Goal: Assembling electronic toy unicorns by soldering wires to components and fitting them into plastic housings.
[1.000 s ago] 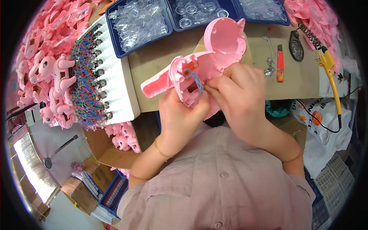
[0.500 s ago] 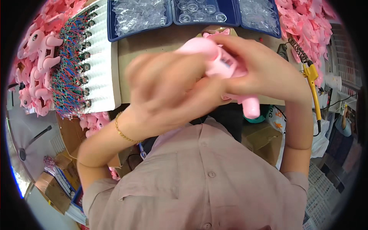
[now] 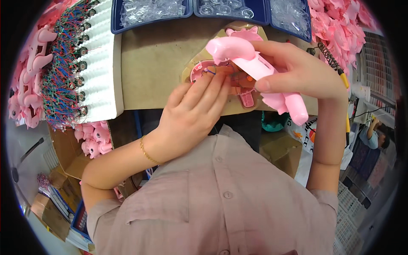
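My right hand [image 3: 293, 70] is closed around a glossy pink toy shell half [image 3: 263, 68], thumb on its near side, tilted above the table. Below it, another pink toy shell half [image 3: 247, 99] lies hollow side up, with thin wires [image 3: 211, 70] and an orange-brown part inside. My left hand [image 3: 193, 112] rests over that lower half, its fingers stretched out and close together, fingertips at the wires. Whatever lies under those fingertips is hidden. Beneath the lower half sits a tan holder [image 3: 259, 32], partly covered by the hands and shells.
Blue trays [image 3: 151, 24] of clear plastic parts line the table's far edge. At left, a white ridged foam board [image 3: 108, 80] carries wired round parts [image 3: 63, 68]. Pink shells [image 3: 338, 38] are piled at right, near a yellow-handled soldering iron [image 3: 347, 123]. A cardboard box [image 3: 70, 159] holds pink toys.
My left hand has come away from the pink shell half and down onto the lower half. My right hand still holds its shell, now turned and further right. The whole view has shifted slightly.
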{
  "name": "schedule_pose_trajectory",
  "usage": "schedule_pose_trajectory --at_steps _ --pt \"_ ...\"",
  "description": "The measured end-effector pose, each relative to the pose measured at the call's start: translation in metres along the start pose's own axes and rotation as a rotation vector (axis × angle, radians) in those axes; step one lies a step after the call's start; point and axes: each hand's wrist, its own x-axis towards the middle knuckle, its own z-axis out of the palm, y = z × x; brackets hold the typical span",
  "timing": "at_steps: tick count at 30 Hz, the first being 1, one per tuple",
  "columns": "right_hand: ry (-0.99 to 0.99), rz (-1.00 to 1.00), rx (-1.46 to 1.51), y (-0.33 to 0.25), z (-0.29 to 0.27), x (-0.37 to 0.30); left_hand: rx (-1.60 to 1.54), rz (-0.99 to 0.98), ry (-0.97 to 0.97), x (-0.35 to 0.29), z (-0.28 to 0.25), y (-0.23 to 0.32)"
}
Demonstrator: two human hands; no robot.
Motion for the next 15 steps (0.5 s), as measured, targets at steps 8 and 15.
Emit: schedule_pose_trajectory --at_steps 8,15 --pt "0.165 0.023 0.036 0.01 0.01 -0.004 0.738 0.415 -0.502 0.032 -0.012 0.038" --pt "0.495 -0.226 -0.301 0.004 0.04 0.011 0.356 -0.01 -0.428 0.002 -0.02 0.039"
